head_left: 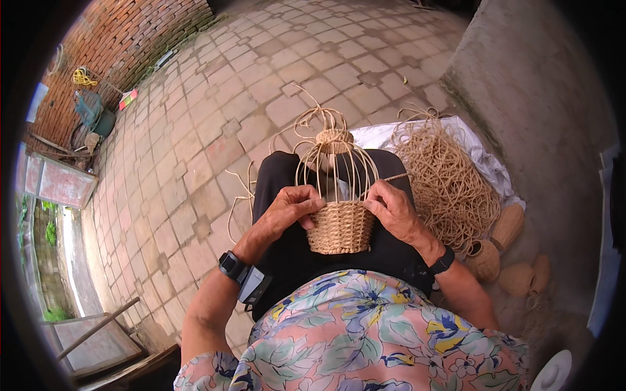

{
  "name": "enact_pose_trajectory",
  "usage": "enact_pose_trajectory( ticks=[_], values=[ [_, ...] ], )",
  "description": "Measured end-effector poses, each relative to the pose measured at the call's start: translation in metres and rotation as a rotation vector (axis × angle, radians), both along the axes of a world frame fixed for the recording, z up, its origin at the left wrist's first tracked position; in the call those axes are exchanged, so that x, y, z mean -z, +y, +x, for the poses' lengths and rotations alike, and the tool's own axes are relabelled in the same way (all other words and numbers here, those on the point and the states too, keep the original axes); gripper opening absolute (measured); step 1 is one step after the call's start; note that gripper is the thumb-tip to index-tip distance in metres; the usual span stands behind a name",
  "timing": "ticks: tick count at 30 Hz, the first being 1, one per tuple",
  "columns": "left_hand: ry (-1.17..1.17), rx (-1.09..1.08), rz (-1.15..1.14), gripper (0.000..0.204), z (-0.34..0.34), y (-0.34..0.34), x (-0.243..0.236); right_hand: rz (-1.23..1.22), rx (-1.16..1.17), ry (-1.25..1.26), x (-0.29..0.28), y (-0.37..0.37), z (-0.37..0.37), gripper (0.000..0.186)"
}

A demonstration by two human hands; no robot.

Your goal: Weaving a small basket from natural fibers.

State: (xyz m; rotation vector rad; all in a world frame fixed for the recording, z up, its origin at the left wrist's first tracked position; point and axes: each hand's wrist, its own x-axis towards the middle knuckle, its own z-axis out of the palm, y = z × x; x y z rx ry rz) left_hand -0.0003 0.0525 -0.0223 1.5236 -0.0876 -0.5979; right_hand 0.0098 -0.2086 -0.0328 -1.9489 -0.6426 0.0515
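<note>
In the head view, I have the half-woven basket [341, 231] on the person's lap, between both hands and over the black trousers [279, 186]. The left hand [295, 207] is nearly closed, thumb and fingers gripping the basket's rim at its left side. The right hand [395, 210] pinches the opposite side of the rim, its fingers drawn together; I cannot tell whether a loose strand is caught in that pinch too.

From the rim I see thin upright strands rising and drawing inward to a small woven neck [335, 141], with loose ends curling above it. One strand stretches from beside the right hand toward a tangled pile of tan cord [443, 179], which lies on a white sheet [481, 140] to the right. Near the pile's lower edge I make out several woven pieces [483, 260] in the same tan material. I have dark wristbands on both wrists, a floral top [365, 326] below, paving [176, 169] ahead, and a brick wall [140, 42] at upper left.
</note>
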Motion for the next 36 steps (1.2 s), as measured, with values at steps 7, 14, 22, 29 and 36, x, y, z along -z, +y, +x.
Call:
enact_pose_trajectory(
  ticks=[7,14,22,29,36],
  values=[
    [0.019,-0.051,-0.015,0.029,0.0,0.009,-0.023,0.089,0.01,0.336,0.009,-0.009,0.002,0.017],
    [-0.216,-0.269,0.322,0.016,-0.013,0.032,-0.013,0.015,0.041,0.242,-0.001,-0.005,0.0,0.015],
    [-0.252,-0.113,0.293,0.013,-0.012,0.02,-0.005,0.075,0.06,0.445,-0.001,-0.012,0.001,0.024],
    [-0.378,-0.186,0.33,0.009,-0.02,0.019,0.0,0.147,0.034,0.658,0.002,-0.017,0.005,0.024],
    [-0.219,-0.443,0.148,0.014,-0.011,0.02,-0.006,0.174,-0.048,0.632,0.006,-0.019,0.01,0.024]
  ],
)
